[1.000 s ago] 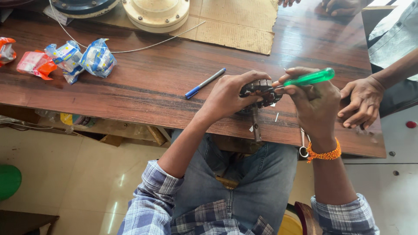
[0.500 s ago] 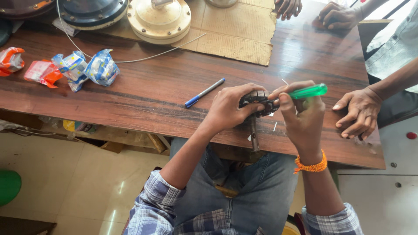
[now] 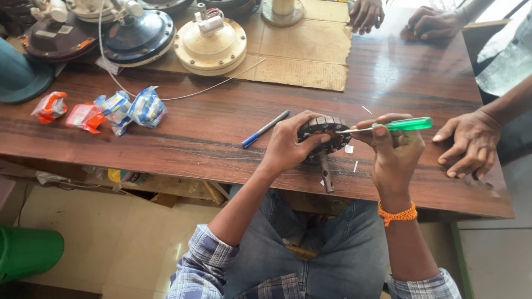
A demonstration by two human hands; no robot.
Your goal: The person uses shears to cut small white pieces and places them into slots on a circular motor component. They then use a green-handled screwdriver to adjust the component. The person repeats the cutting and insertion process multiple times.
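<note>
My left hand [image 3: 288,145] grips a round dark motor core [image 3: 327,132] with slotted teeth, its metal shaft [image 3: 326,173] pointing down toward me over the wooden table [image 3: 210,138]. My right hand [image 3: 394,152] holds a green-handled screwdriver [image 3: 403,124], its thin blade touching the core's right edge. A blue pen [image 3: 265,129] lies on the table just left of my left hand.
Several fan motor housings [image 3: 210,44] stand at the back, partly on a cardboard sheet [image 3: 310,50]. Small colourful packets [image 3: 116,111] lie at the left. Another person's hand [image 3: 468,144] rests at the right; two more hands [image 3: 399,16] rest at the far edge. A green bin [image 3: 27,252] stands on the floor.
The view has shifted so more of the far table and motor housings shows. Both hands stay on the core and screwdriver, with the blade still at the core's edge.
</note>
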